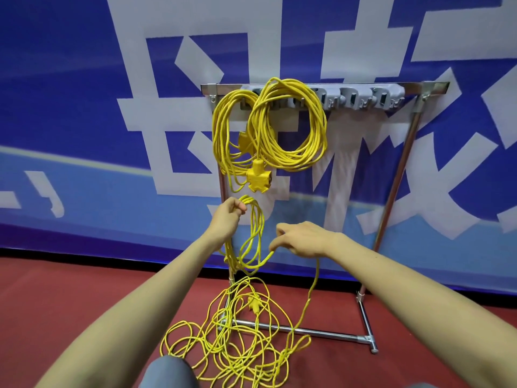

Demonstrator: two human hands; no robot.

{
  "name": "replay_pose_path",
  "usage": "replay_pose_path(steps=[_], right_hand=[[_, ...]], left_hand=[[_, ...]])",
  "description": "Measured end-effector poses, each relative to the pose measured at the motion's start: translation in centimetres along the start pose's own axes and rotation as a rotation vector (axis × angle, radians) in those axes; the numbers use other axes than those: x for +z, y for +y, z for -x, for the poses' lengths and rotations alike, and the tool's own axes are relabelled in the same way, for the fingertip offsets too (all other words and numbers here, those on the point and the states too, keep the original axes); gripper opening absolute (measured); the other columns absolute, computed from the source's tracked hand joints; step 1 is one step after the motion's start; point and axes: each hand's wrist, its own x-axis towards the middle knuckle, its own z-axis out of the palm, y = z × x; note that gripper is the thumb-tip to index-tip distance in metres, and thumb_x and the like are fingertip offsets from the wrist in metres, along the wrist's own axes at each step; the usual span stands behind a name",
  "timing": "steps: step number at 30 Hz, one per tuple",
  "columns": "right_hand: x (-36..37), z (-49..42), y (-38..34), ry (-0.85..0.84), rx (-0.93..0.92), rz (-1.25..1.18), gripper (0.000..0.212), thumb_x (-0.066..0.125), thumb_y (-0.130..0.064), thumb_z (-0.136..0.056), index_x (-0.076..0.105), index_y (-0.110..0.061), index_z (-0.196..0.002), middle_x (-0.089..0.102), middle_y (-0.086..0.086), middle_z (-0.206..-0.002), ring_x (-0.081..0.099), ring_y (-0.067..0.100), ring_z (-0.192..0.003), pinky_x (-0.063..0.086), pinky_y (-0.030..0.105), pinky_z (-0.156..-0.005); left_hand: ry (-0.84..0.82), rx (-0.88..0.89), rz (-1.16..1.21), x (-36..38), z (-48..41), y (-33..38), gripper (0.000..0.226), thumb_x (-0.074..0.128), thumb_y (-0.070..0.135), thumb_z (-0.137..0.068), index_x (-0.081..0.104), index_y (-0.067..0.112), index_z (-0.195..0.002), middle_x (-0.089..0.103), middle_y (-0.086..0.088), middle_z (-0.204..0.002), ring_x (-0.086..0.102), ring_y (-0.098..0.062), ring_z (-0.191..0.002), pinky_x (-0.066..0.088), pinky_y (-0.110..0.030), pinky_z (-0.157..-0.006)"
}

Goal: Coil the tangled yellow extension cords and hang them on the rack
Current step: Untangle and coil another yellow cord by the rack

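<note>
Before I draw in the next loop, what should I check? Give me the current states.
1. Left hand grip on the started loops: ok.
2. Right hand holding the feed strand: ok.
3. Floor pile untangled: not ok.
4. Pile clear of the rack base bar: not ok, it lies across the bar.
5. Free hook available: ok.
6. Tight knots inside the pile: cannot tell.
</note>
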Motion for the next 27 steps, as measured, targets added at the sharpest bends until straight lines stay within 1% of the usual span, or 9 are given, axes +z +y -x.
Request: replay_pose_path(steps=[3, 7, 11, 14, 18, 21, 24, 25, 27], right_hand=[[0.7, 0.0, 0.8, -0.05, 0.211, -0.001, 0.033, 0.043, -0.021, -0.098, 0.049, -0.024, -0.13, 0.056, 0.006, -0.121, 0.055, 0.027, -0.111, 0.041, 0.034, -0.076], [1.7, 0.6, 2.1, 0.022, 0.635, -0.02, 0.029, 0.045, 0.002, -0.09, 0.046, -0.003, -0.118, 0.058, 0.016, -0.117, 0.058, 0.037, -0.108, 0.045, 0.039, -0.077], [1.8, 0.8, 3.2, 0.125, 0.821, -0.048, 0.028, 0.05, 0.002, -0.088, 0.044, -0.004, -0.115, 0.058, 0.014, -0.115, 0.059, 0.035, -0.105, 0.047, 0.039, -0.076], [2.1, 0.8, 3.3, 0.085, 0.778, -0.001, 0.031, 0.046, 0.004, -0.089, 0.046, -0.005, -0.118, 0.057, 0.013, -0.118, 0.059, 0.035, -0.107, 0.047, 0.038, -0.078], [2.7, 0.6, 2.4, -0.028, 0.573, 0.019, 0.029, 0.045, -0.001, -0.09, 0.055, -0.014, -0.113, 0.06, 0.013, -0.116, 0.06, 0.034, -0.108, 0.047, 0.037, -0.082], [2.4, 0.5, 1.6, -0.013, 0.417, -0.015, 0.012, 0.047, -0.012, -0.089, 0.055, -0.016, -0.097, 0.063, 0.014, -0.107, 0.06, 0.035, -0.099, 0.046, 0.036, -0.074], [1.4, 0.2, 0.9, 0.019, 0.298, 0.026, 0.02, 0.047, -0.015, -0.087, 0.056, -0.012, -0.104, 0.063, 0.013, -0.107, 0.059, 0.035, -0.1, 0.043, 0.035, -0.071], [1.0, -0.1, 0.6, 0.02, 0.267, 0.032, 0.023, 0.047, -0.014, -0.086, 0.056, -0.013, -0.108, 0.063, 0.012, -0.11, 0.059, 0.034, -0.102, 0.043, 0.035, -0.073], [0.3, -0.6, 0.2, 0.011, 0.219, 0.012, 0.03, 0.047, -0.009, -0.086, 0.057, -0.014, -0.114, 0.062, 0.011, -0.114, 0.058, 0.033, -0.104, 0.045, 0.036, -0.077]], left_hand=[[0.004, -0.064, 0.024, -0.4, 0.1, -0.5, 0.031, 0.036, -0.009, -0.091, 0.048, 0.016, -0.078, 0.049, 0.001, -0.071, 0.038, -0.012, -0.06, 0.031, -0.024, -0.054], [-0.029, -0.115, 0.034, -1.3, 0.4, -0.9, 0.03, 0.037, -0.01, -0.087, 0.049, 0.014, -0.076, 0.052, -0.003, -0.074, 0.037, -0.014, -0.058, 0.029, -0.025, -0.053], [-0.061, -0.108, 0.04, -2.2, 0.4, 0.2, 0.029, 0.042, -0.01, -0.085, 0.053, 0.013, -0.071, 0.057, -0.007, -0.072, 0.038, -0.015, -0.054, 0.029, -0.024, -0.05], [-0.072, -0.139, 0.218, -2.8, 0.0, 1.5, 0.031, 0.039, -0.012, -0.085, 0.052, 0.011, -0.069, 0.057, -0.008, -0.069, 0.036, -0.01, -0.044, 0.028, -0.019, -0.044], [0.118, -0.154, 0.512, -2.7, -0.9, 2.6, 0.032, 0.032, -0.013, -0.089, 0.048, 0.01, -0.073, 0.053, -0.009, -0.072, 0.033, -0.006, -0.038, 0.027, -0.016, -0.039], [0.237, -0.081, 0.416, -1.2, -1.5, 3.6, 0.034, 0.034, -0.012, -0.09, 0.05, 0.013, -0.075, 0.054, -0.004, -0.073, 0.042, -0.009, -0.052, 0.033, -0.016, -0.046], [0.281, 0.003, 0.281, 0.2, -2.0, 3.7, 0.032, 0.039, -0.005, -0.091, 0.054, 0.019, -0.076, 0.058, -0.003, -0.081, 0.053, -0.018, -0.078, 0.043, -0.029, -0.07], [0.281, 0.017, 0.252, 0.5, -2.1, 3.7, 0.032, 0.04, -0.004, -0.091, 0.054, 0.02, -0.077, 0.059, -0.003, -0.085, 0.054, -0.019, -0.083, 0.043, -0.032, -0.074], [0.282, 0.036, 0.2, 1.1, -1.9, 3.8, 0.031, 0.04, -0.002, -0.093, 0.053, 0.02, -0.077, 0.058, -0.003, -0.086, 0.052, -0.014, -0.081, 0.043, -0.029, -0.074]])
